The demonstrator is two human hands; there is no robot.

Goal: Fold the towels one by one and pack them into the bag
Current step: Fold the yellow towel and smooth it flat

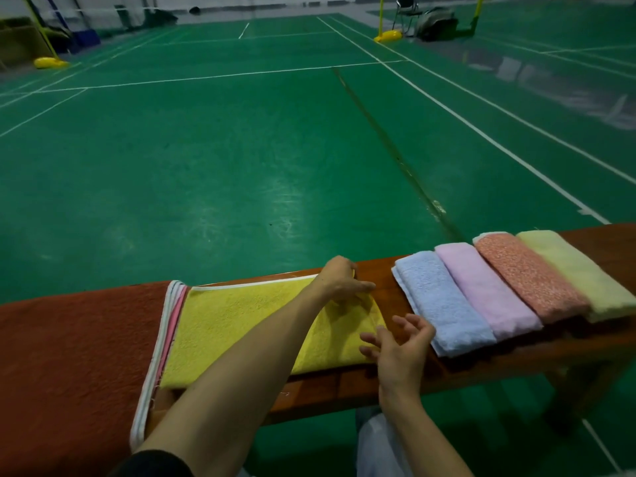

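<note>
The left hand point(340, 282) lies on the far right corner of the yellow towel point(241, 325), with its arm reaching across the cloth from the near left. The back of the hand is up and one finger points to the right along the towel's edge. It touches the cloth, but I cannot tell if it pinches the corner or only presses on it. The right hand point(401, 346) is just beside the near right edge of the same towel. Its fingers point(407, 321) are spread apart and a little bent, and it holds nothing; whether it touches the cloth cannot be told. The yellow towel lies flat on the wooden bench point(344, 383), with a fluffy surface and a thin white border along its far side. Under it there are more flat towels point(168, 325), and only their pink and white edges show at its left side. Further left, a rust-red cloth point(69, 356) covers the bench. To the right of the hands, four folded towels lie side by side, each touching the next: a blue towel point(440, 304), a lilac towel point(485, 290), a speckled orange towel point(526, 277) and a pale yellow-green towel point(578, 273). Behind the bench is the green court floor point(206, 149) with white lines, and far away stands a yellow post base point(389, 36).
</note>
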